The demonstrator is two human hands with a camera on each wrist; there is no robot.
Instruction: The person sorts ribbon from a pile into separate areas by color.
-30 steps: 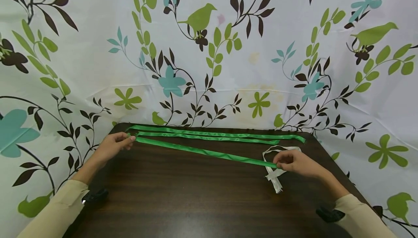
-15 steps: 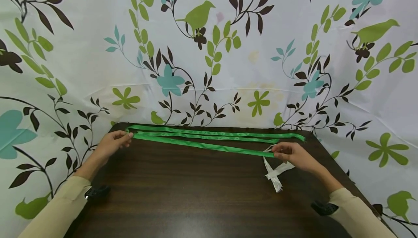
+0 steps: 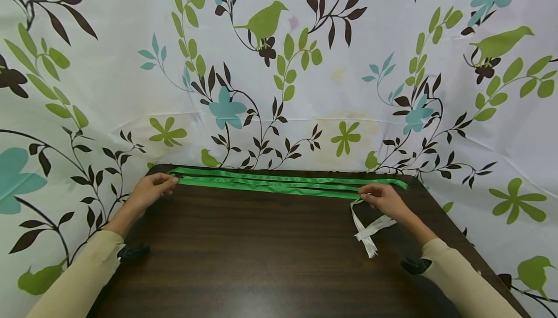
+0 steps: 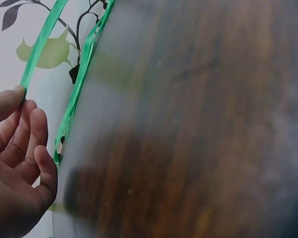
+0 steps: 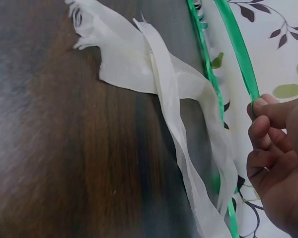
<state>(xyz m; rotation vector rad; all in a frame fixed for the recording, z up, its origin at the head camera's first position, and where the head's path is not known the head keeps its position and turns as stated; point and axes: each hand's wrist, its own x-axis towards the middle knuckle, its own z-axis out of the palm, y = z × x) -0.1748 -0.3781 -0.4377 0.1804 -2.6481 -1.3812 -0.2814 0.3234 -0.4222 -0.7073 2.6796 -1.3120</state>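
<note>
Between my two hands a green ribbon is stretched across the far part of the dark wooden table. My left hand pinches its left end between thumb and finger, seen close up in the left wrist view, where the ribbon runs up from the fingertips. The right end is pinched by my right hand; in the right wrist view that ribbon rises from thumb and finger. Other green ribbons lie along the table's back edge, just behind the held one and partly overlapped by it in the head view.
A white ribbon with frayed ends lies looped and crossed on the table, just below my right hand. Behind the table's back edge hangs a patterned cloth with leaves, flowers and birds; more of it covers both sides.
My right hand has moved away from me and slightly left, bringing the ribbon's right end back toward the lying ribbons. The left hand has barely moved. Both keep their pinch.
</note>
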